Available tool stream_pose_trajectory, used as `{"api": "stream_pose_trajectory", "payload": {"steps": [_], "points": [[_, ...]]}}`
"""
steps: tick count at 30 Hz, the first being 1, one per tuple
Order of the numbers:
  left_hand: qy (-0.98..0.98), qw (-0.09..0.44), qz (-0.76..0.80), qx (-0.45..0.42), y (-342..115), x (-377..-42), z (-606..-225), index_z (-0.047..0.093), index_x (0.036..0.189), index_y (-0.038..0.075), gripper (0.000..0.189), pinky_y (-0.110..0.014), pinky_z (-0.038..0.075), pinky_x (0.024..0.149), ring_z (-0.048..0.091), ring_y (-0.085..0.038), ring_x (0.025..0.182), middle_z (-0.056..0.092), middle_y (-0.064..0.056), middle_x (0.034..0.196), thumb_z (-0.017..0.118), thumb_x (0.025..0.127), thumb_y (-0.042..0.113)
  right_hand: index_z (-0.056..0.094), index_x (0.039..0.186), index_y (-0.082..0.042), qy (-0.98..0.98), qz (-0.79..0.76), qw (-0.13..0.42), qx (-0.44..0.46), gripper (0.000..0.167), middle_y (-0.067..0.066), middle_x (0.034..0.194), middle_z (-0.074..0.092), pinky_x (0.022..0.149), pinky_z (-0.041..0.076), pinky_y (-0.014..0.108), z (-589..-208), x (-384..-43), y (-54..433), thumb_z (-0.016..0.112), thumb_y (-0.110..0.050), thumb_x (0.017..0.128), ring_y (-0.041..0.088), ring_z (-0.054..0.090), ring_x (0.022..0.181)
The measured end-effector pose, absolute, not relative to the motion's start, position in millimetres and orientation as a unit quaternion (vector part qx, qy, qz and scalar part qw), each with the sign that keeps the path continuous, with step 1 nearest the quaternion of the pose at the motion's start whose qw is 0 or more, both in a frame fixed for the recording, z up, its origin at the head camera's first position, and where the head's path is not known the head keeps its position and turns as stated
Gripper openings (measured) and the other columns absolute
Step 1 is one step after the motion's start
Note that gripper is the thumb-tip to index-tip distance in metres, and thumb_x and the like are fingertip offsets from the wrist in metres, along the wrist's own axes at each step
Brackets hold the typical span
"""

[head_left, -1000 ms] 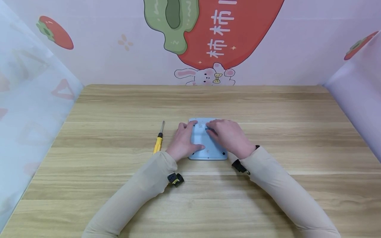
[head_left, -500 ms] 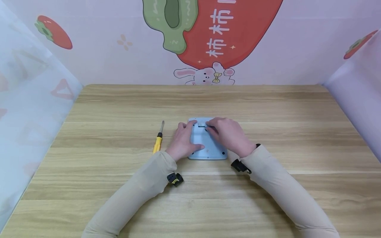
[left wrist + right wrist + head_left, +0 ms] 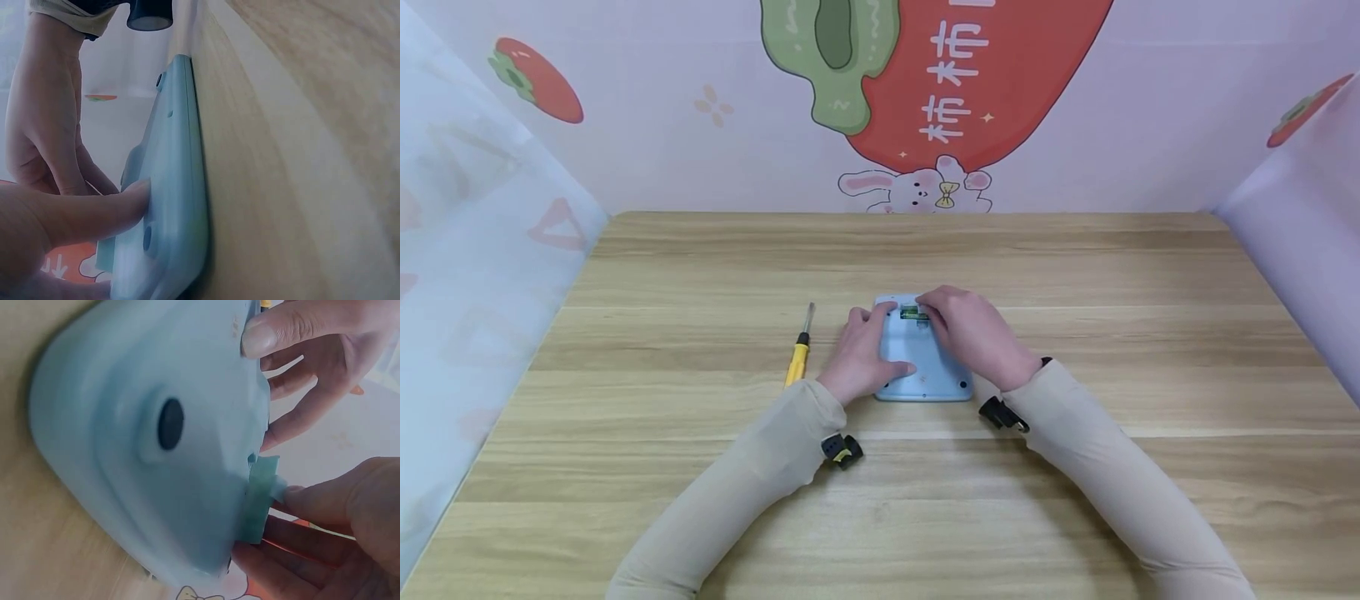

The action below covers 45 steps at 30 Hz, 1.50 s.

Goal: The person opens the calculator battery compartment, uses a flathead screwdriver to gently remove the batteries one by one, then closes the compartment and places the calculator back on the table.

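Note:
A light-blue calculator (image 3: 928, 362) lies face down on the table, its back with black rubber feet facing up. My left hand (image 3: 859, 357) holds it at the left side, thumb pressed on the back and fingers along the edge and upper corner. My right hand (image 3: 977, 337) pinches the small battery cover (image 3: 261, 500) between thumb and fingers, tilted up off the back, as the right wrist view shows. Inside the uncovered compartment a green battery (image 3: 910, 315) shows in the head view; part of the compartment is hidden behind my right fingers.
A yellow-handled screwdriver (image 3: 799, 354) lies left of my left hand, shaft pointing away from me. The wooden table (image 3: 1075, 267) ends at a printed backdrop at the rear, with light sheets along both sides.
My right hand has lifted the battery cover up and away from the back, exposing the compartment with the green battery. My left hand has stayed in place on the calculator.

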<state>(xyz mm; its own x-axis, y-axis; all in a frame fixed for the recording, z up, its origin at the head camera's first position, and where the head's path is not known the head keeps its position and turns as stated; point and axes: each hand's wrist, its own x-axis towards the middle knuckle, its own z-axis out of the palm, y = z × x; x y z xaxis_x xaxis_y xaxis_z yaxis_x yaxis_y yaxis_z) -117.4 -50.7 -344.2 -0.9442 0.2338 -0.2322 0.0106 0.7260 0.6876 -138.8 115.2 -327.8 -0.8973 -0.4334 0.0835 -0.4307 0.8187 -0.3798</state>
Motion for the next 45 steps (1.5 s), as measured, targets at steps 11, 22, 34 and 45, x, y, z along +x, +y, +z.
{"api": "stream_pose_trajectory", "payload": {"steps": [11, 22, 34, 45], "points": [[0.915, 0.158, 0.365, 0.063, -50, -117, -343, 0.030, 0.149, 0.011, 0.085, -0.041, 0.040, 0.096, 0.043, -0.031, 0.113, 0.036, -0.021, 0.134, 0.079, 0.080, 0.022, 0.064, 0.119, 0.000, 0.951, -0.216, 0.010, -0.220, 0.026, 0.015, 0.114, 0.068, 0.088, 0.053, 0.040, -330, -143, 117, 0.054, -0.012, 0.098, 0.027, 0.066, 0.104], [0.915, 0.161, 0.365, 0.060, -50, -116, -342, 0.030, 0.149, 0.012, 0.085, -0.041, 0.040, 0.097, 0.043, -0.031, 0.113, 0.036, -0.020, 0.134, 0.079, 0.080, 0.022, 0.064, 0.119, 0.002, 0.952, -0.212, 0.028, -0.220, 0.027, 0.017, 0.113, 0.068, 0.086, 0.054, 0.039, -328, -143, 117, 0.055, -0.011, 0.097, 0.027, 0.067, 0.101], [0.917, 0.157, 0.362, 0.061, -50, -116, -342, 0.031, 0.148, 0.012, 0.084, -0.041, 0.040, 0.096, 0.043, -0.030, 0.112, 0.037, -0.020, 0.133, 0.079, 0.080, 0.022, 0.065, 0.118, 0.003, 0.947, -0.220, 0.018, -0.232, 0.027, 0.015, 0.110, 0.068, 0.085, 0.055, 0.038, -330, -141, 121, 0.058, -0.011, 0.096, 0.025, 0.067, 0.097], [0.915, 0.154, 0.367, 0.059, -50, -116, -341, 0.031, 0.148, 0.012, 0.085, -0.041, 0.041, 0.097, 0.044, -0.031, 0.111, 0.037, -0.021, 0.132, 0.080, 0.078, 0.020, 0.064, 0.118, 0.003, 0.943, -0.229, 0.004, -0.241, 0.028, 0.014, 0.110, 0.068, 0.087, 0.054, 0.039, -331, -139, 127, 0.056, -0.012, 0.097, 0.026, 0.066, 0.100]]}}
